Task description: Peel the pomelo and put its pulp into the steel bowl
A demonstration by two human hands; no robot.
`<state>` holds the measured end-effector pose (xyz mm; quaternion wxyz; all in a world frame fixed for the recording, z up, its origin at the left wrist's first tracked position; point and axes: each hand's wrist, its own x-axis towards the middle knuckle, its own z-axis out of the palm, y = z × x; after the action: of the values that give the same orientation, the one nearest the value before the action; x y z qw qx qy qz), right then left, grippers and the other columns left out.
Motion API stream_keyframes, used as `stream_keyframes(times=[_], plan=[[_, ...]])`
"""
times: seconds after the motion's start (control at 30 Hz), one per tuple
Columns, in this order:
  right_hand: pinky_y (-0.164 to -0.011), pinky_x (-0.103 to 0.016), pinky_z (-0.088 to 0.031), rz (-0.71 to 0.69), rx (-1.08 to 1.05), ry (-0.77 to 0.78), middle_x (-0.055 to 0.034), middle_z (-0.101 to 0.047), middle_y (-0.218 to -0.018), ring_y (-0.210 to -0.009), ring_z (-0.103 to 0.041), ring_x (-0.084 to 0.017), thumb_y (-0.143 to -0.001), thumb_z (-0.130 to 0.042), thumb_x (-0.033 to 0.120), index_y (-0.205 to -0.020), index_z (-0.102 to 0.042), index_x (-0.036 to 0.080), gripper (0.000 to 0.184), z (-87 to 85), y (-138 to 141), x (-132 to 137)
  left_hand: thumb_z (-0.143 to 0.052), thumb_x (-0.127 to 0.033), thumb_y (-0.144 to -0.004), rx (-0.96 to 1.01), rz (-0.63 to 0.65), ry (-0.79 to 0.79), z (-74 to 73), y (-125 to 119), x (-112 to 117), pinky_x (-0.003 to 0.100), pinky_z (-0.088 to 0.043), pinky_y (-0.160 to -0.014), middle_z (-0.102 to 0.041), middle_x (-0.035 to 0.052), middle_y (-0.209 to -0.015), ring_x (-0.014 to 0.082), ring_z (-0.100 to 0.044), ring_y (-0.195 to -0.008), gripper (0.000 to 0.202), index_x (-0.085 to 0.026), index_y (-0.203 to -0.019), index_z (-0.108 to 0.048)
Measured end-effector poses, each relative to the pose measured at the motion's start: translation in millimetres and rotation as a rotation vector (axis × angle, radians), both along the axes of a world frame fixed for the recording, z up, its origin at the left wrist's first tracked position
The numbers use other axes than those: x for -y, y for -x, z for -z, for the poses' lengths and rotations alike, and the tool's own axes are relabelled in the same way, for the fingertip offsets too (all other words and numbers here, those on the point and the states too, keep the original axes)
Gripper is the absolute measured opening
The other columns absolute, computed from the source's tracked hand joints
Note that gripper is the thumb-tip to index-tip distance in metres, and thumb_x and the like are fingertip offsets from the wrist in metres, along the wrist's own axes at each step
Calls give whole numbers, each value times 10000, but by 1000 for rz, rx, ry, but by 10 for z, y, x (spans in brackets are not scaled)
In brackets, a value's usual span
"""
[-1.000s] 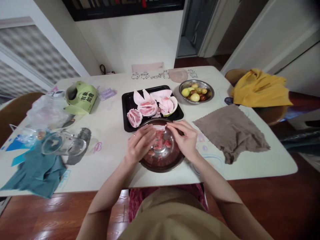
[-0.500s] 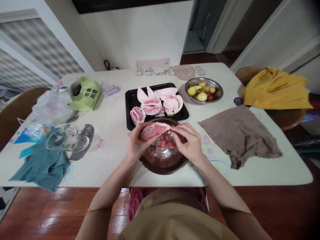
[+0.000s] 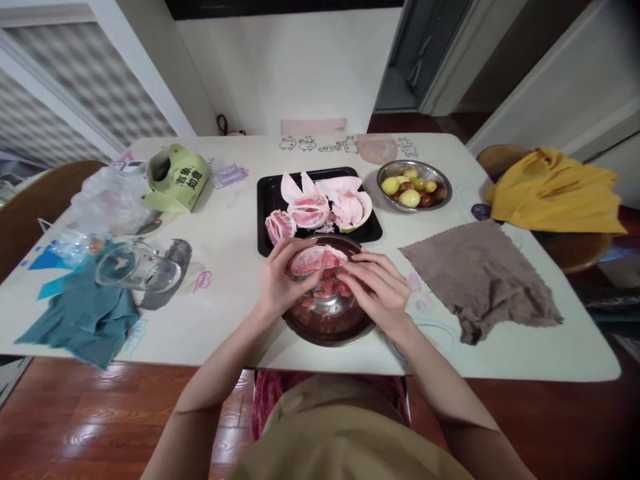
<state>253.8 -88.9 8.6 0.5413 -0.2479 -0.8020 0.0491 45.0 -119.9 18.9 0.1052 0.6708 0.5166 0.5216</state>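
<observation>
Over a round metal bowl (image 3: 327,339), my left hand (image 3: 283,279) grips a pink pomelo segment (image 3: 311,261) by its left end, thumb below and fingers behind. My right hand (image 3: 381,287) pinches at the segment's right end, where red flesh shows out of the pale membrane. Torn pieces of red pomelo flesh (image 3: 326,288) lie in the bowl beneath. Just behind the bowl, a black tray (image 3: 267,183) carries larger pomelo chunks (image 3: 309,211), pale peel and a piece of rind.
A metal bowl of small yellow and reddish fruit (image 3: 410,198) stands at the back right. A brown cloth (image 3: 480,273) lies to the right. Leftward are a glass pitcher (image 3: 145,270), a teal cloth (image 3: 83,320), a plastic bag (image 3: 110,200) and a green carton (image 3: 183,177).
My right hand's fingers have closed in further over the segment's right end. The view has shifted slightly; my left hand keeps its hold on the segment.
</observation>
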Motion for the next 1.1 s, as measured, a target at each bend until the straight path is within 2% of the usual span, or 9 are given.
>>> stream_keyframes(times=[0.17, 0.37, 0.57, 0.77, 0.93, 1.1], plan=[[-907, -462, -657, 30, 38, -38, -59, -780, -1013, -1004, -725, -257, -892, -745, 91, -1331, -703, 297, 487, 4, 12, 15, -858, -308, -802, 99, 41, 56, 52, -16, 10, 293, -606, -832, -729, 55, -1012, 181, -723, -934, 365, -188, -1082, -655], [-912, -411, -658, -74, 205, -78, -98, -771, -1084, -1110, -697, -261, -935, -689, 89, -1338, -695, 224, 425, 5, -3, 20, -835, -254, -832, 29, 197, 34, 61, -6, 23, 309, -601, -904, -748, 65, -1063, 193, -730, -1011, 361, -192, -1149, -673], [-906, -385, -668, -79, 233, -96, -86, -787, -1080, -1128, -711, -238, -980, -637, 103, -1289, -724, 239, 349, 0, -74, 35, -806, -233, -866, -35, 229, 11, 31, -22, 70, 304, -615, -954, -773, 80, -1122, 189, -750, -1054, 352, -188, -1191, -677], [-957, -373, -682, -94, 301, -259, -61, -804, -1070, -1101, -751, -237, -923, -711, 74, -1259, -732, 201, 360, 22, -100, 30, -777, -252, -901, -127, 246, -49, 8, -27, 120, 331, -635, -999, -774, 103, -1214, 205, -764, -1107, 410, -198, -1290, -661], [-845, -340, -712, -20, 262, -317, -53, -810, -995, -1042, -773, -235, -914, -730, 86, -1124, -755, 189, 235, 31, -80, 49, -754, -189, -915, -211, 325, -194, 20, -15, 85, 390, -621, -1063, -741, 107, -1301, 223, -713, -1236, 517, -214, -1406, -595], [-877, -359, -701, 50, 164, -258, -53, -807, -962, -1028, -771, -235, -896, -747, 109, -1098, -735, 203, 223, 13, -79, 68, -743, -174, -921, -325, 346, -251, 14, -24, 69, 416, -610, -1084, -725, 115, -1329, 238, -684, -1283, 595, -204, -1476, -530]])
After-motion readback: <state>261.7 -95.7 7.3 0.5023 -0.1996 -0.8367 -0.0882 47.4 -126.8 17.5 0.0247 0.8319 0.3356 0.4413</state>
